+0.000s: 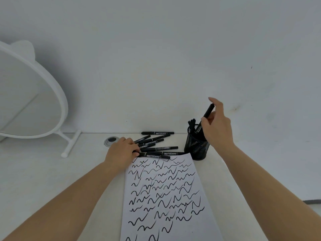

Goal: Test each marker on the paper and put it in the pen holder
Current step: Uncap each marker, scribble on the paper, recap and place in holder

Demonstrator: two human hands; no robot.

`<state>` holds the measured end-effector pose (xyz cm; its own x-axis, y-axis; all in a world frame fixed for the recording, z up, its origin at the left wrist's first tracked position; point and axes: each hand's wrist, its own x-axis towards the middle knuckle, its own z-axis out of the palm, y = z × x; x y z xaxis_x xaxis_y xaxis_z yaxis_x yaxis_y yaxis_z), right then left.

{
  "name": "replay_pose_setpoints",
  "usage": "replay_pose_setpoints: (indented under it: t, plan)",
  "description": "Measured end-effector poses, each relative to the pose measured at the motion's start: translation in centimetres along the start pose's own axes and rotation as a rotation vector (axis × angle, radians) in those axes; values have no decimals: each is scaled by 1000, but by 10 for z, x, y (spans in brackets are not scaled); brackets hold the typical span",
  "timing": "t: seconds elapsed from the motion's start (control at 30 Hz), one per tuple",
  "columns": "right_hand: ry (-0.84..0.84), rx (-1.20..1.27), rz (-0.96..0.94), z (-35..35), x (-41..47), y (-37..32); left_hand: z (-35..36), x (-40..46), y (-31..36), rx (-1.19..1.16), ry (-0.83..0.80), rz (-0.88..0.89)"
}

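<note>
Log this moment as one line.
right hand: lowering marker into pen holder | left hand: gripping next marker | paper: covered in scribbles

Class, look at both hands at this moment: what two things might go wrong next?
1. The right hand lowers a marker into a pen holder already crowded with markers; it may jam or tip the holder.
2. The left hand reaches into the loose pile; markers could roll off across the paper.

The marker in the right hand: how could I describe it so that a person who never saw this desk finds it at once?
Start at the scribbled paper and go to the black mesh pen holder past its far right corner. Above it, the right hand pinches one black marker, its lower end in the holder. It alone is held in the air; the loose markers lie flat on the desk.
</note>
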<state>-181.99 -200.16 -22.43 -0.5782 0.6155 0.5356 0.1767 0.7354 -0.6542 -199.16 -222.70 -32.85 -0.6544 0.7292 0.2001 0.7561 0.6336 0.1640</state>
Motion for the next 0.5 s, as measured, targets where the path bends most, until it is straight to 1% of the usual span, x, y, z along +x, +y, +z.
replay_pose_setpoints:
  t: [0.13, 0.3, 0.4, 0.5]
  plan:
    - [-102, -150, -17, 13, -5, 4, 0, 1, 1, -3, -17, -5]
    - [-178, -542, -134, 26, -9, 8, -2, 2, 2, 13, -27, 9]
    - [-198, -619, -152, 26, -10, 12, -2, 1, 0, 19, -3, -7]
    - [-220, -641, -173, 24, -12, 12, -6, -2, -2, -25, 58, -49]
